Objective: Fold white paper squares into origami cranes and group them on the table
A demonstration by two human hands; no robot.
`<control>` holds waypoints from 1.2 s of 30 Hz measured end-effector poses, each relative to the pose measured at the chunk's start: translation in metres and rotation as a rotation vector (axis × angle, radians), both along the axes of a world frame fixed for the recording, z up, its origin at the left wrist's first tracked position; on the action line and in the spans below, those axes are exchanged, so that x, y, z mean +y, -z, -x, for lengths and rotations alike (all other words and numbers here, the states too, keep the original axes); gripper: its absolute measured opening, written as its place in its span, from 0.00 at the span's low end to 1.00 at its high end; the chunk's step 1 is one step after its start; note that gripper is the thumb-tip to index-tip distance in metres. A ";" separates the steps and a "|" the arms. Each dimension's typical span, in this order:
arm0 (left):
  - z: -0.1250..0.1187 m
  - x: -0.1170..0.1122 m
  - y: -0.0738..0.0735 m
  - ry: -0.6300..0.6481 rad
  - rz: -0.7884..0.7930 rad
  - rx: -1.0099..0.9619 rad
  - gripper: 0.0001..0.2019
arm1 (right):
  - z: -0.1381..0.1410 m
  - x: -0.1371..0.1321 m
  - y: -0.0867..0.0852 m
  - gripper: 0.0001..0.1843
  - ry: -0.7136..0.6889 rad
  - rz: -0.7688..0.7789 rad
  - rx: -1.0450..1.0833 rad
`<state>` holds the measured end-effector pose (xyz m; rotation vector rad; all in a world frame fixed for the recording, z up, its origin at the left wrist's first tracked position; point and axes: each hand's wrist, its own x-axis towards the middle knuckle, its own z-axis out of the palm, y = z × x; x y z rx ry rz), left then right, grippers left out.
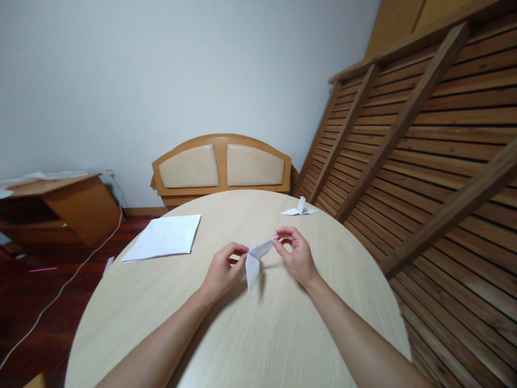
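Observation:
A folded white paper crane (pixel 253 265) is held between my two hands just above the round table (pixel 258 345). My left hand (pixel 226 267) pinches it near its middle, thumb and forefinger closed on the paper. At the tip of the part that points right and up, my right hand (pixel 296 254) grips it between thumb and fingertips. One pointed flap hangs down toward me and casts a shadow on the tabletop. A second folded paper crane (pixel 300 209) rests near the table's far right edge, with its two wings spread.
A stack of white paper (pixel 163 237) lies on the table's left side. Behind the table stands a padded headboard (pixel 220 161). A slatted wooden frame (pixel 404 145) leans along the right. At left are a wooden cabinet (pixel 84 210) and a cable (pixel 70 280) on the floor.

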<state>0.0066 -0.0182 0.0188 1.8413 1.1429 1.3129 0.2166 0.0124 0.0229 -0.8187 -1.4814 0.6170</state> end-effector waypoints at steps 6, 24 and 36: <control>0.000 -0.008 -0.001 0.002 -0.266 0.252 0.08 | 0.003 -0.001 -0.001 0.10 0.130 -0.019 -0.003; -0.009 -0.002 0.017 -0.044 -0.473 0.507 0.06 | 0.020 -0.002 0.008 0.20 -0.148 0.351 0.182; -0.012 -0.013 0.001 -0.169 -0.360 0.609 0.08 | 0.027 -0.010 0.014 0.10 -0.275 0.300 -0.050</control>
